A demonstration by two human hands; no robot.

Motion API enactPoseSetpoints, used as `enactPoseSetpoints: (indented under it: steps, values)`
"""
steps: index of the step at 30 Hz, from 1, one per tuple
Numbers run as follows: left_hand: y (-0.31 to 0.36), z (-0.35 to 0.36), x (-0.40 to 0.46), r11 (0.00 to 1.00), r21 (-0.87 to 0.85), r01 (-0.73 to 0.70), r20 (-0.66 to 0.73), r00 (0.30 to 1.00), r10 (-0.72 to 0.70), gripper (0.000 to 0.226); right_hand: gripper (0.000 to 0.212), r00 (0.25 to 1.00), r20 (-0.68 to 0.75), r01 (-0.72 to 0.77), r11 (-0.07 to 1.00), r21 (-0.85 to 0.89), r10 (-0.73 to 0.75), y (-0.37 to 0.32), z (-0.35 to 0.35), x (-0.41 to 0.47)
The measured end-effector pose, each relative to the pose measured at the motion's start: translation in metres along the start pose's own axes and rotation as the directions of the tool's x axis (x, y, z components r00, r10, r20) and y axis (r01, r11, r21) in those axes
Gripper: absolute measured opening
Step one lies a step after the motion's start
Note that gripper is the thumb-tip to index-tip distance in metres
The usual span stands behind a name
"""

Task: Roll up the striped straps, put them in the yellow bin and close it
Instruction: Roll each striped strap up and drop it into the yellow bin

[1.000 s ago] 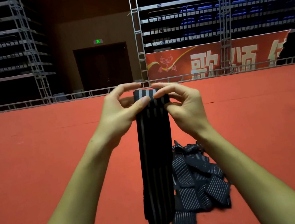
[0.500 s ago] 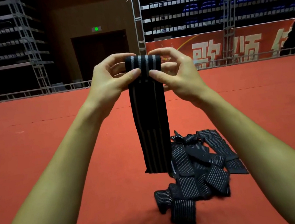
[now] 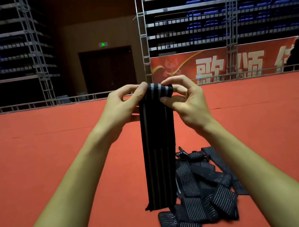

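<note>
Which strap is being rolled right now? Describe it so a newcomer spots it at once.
On the red floor, in front of the red banner, two raised hands meet. The strap hangs straight down from the left hand and right hand, unlike the tangled pile of straps lying below.

Large pale Chinese characters on the long red cloth banner (image 3: 224, 63) hung along the railing at the foot of the right-hand stands: "歌" and "颂" readable in full, a third cut off at the torn right end and not legible. Left of the characters on the same banner, a pale emblem with curved horn-like shapes and a gold swoosh, no wording legible in it. Above the dark double door, a small green-lit exit sign (image 3: 103, 44) with a pictogram too small to make out. Small tags on the grey stand tiers, too blurred to read.
</note>
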State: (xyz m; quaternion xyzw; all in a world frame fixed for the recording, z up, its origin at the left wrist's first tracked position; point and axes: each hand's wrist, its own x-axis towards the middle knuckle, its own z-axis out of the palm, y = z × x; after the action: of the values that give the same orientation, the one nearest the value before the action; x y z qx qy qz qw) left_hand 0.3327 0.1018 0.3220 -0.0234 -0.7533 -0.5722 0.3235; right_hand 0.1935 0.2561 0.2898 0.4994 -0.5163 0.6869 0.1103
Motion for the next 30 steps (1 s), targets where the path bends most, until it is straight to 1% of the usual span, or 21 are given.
enactPoseSetpoints:
  steps: [3,5,7,10,12,14,17,20,23,26,30]
  values:
    - [0.002,0.004,-0.003,0.999,-0.043,0.016,0.014,1.000,-0.015,0.027,0.035,1.000,0.003,0.019,0.999,0.025,-0.019,-0.001,0.001,-0.004]
    - [0.001,0.004,-0.004,0.998,-0.063,0.001,0.020,1.000,0.000,0.031,0.040,1.000,0.007,0.025,0.999,0.036,-0.025,-0.002,0.000,-0.008]
    - [-0.002,0.004,-0.007,0.996,-0.085,-0.018,0.030,0.999,0.020,0.039,0.043,1.000,0.022,0.000,1.000,0.028,0.000,-0.003,-0.002,-0.014]
    - [-0.007,0.001,-0.012,0.993,-0.108,-0.056,0.047,0.997,0.061,0.047,0.043,0.989,0.092,-0.118,0.991,0.057,0.112,-0.010,-0.010,-0.024]
    - [-0.010,-0.002,-0.015,0.990,-0.111,-0.086,0.052,0.994,0.092,0.053,0.051,0.966,0.159,-0.220,0.971,0.094,0.204,-0.013,-0.015,-0.031]
    - [-0.012,-0.002,-0.019,0.989,-0.104,-0.109,0.055,0.992,0.115,0.058,0.054,0.947,0.203,-0.269,0.960,0.080,0.249,-0.015,-0.019,-0.036]
    - [-0.018,0.001,-0.028,0.987,-0.098,-0.129,0.050,0.990,0.134,0.061,0.052,0.951,0.202,-0.248,0.967,0.053,0.233,-0.013,-0.019,-0.042]
    - [-0.026,0.002,-0.038,0.988,-0.037,-0.150,0.052,0.987,0.152,0.060,0.050,0.963,0.190,-0.203,0.977,0.058,0.189,-0.010,-0.017,-0.049]
    - [-0.032,0.000,-0.049,0.993,0.003,-0.118,0.050,0.992,0.118,0.049,0.050,0.963,0.222,-0.169,0.984,0.054,0.153,-0.009,-0.017,-0.055]
    - [-0.038,0.001,-0.058,0.994,0.038,-0.099,0.049,0.994,0.097,0.040,0.051,0.965,0.212,-0.165,0.985,0.043,0.153,-0.007,-0.014,-0.064]
    - [-0.042,0.008,-0.065,0.997,0.048,-0.060,0.039,0.998,0.059,0.049,0.052,0.974,0.165,-0.161,0.987,0.008,0.157,-0.003,-0.006,-0.074]
